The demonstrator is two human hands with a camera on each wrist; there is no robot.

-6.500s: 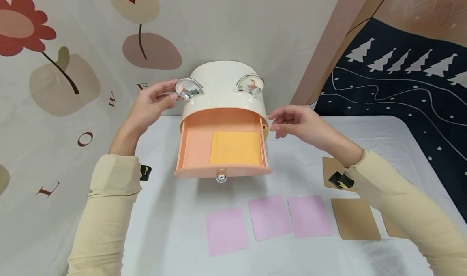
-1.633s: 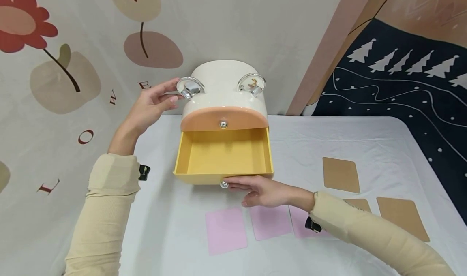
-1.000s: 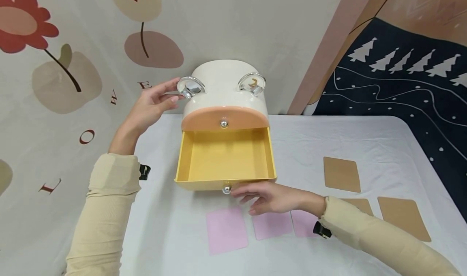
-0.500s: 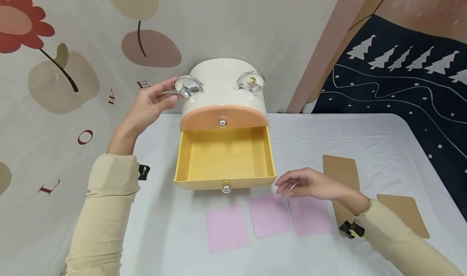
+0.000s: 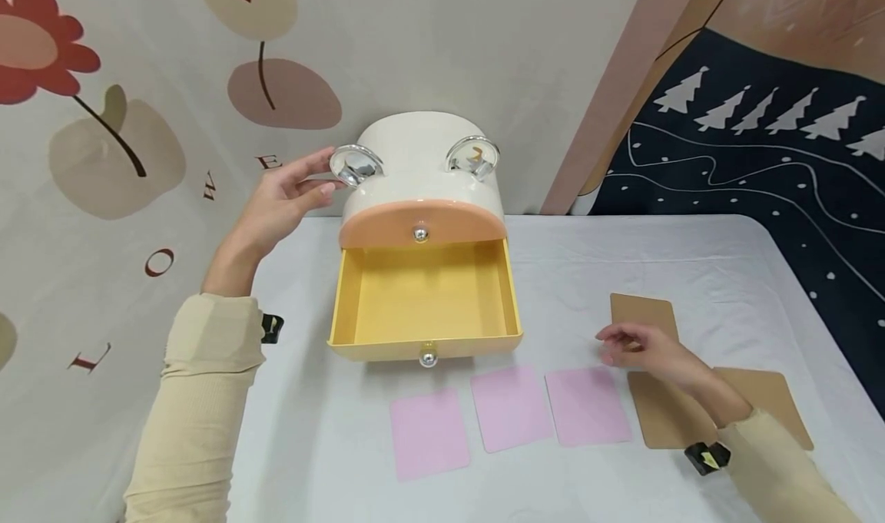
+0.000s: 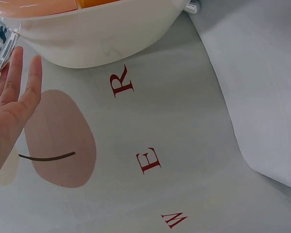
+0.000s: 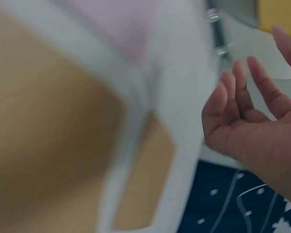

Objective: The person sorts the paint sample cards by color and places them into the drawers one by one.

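Observation:
A cream two-drawer storage box [image 5: 429, 139] with two round chrome ears stands at the back of the table. Its lower yellow drawer [image 5: 430, 296] is pulled out, with nothing in it. Above that, the orange drawer [image 5: 394, 223] is closed, each front bearing a silver knob [image 5: 428, 358]. My left hand [image 5: 276, 204] has its fairly straight fingertips at the left chrome ear [image 5: 356, 165]; in the left wrist view, the fingers [image 6: 12, 87] reach up beside it. My right hand [image 5: 653, 354], loosely bent and holding nothing, hovers over the brown cards [image 5: 667, 415].
Three pink cards [image 5: 430, 435] lie in a row before the box. The brown cards number three, right of the pink ones. White cloth [image 5: 311, 431] covers the table. A printed wall panel [image 5: 539, 54] rises directly behind the box.
The orange drawer, earlier out with a yellow card inside, is closed. The yellow drawer has come out by its knob; my right hand let go and moved right. My left hand stayed put.

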